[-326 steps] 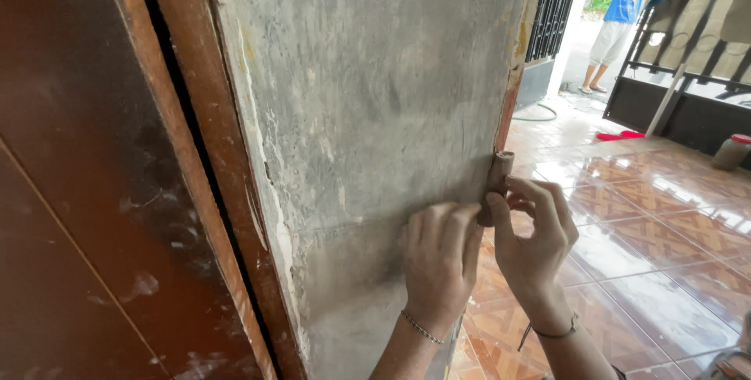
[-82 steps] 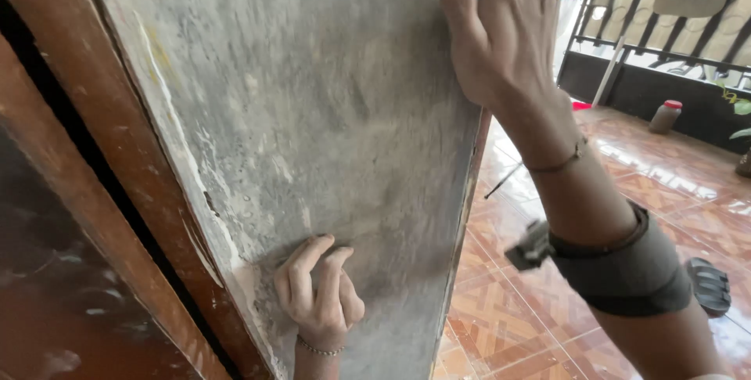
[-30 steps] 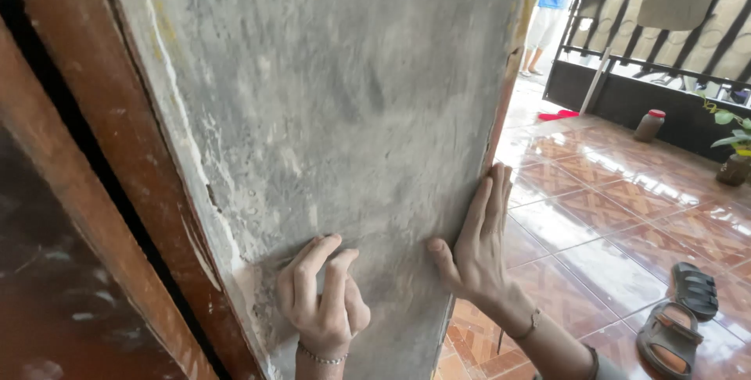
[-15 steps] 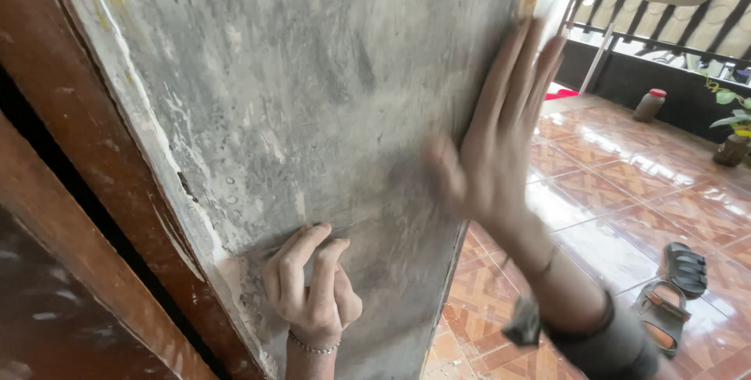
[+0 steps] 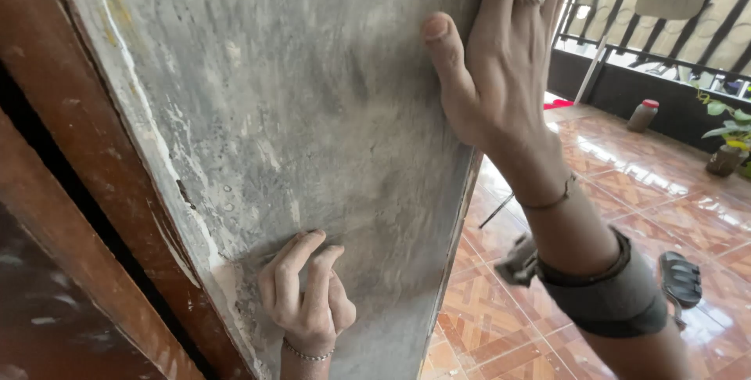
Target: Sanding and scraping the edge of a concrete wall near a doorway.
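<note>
up close, a grey cement-coated wall panel (image 5: 313, 137) fills most of the view, streaked with white along its left edge where it meets a brown wooden door frame (image 5: 94, 216). low on the panel, the left hand (image 5: 307, 298) presses against it with fingers curled and knuckles bent, holding nothing that can be seen; a thin bracelet sits at its wrist. high on the panel, near its right edge, the right hand (image 5: 504, 59) lies flat and wide open, thumb spread out to the left, fingertips cut off by the top of the view. a dark band (image 5: 602, 294) wraps the right forearm. right of the panel's edge, open room runs across a glossy orange tiled floor (image 5: 626, 184). far right of the panel stand a small red-capped jar (image 5: 643, 115) by a dark railing, a potted plant (image 5: 727, 149), and a dark sandal (image 5: 682, 278) on the tiles.
</note>
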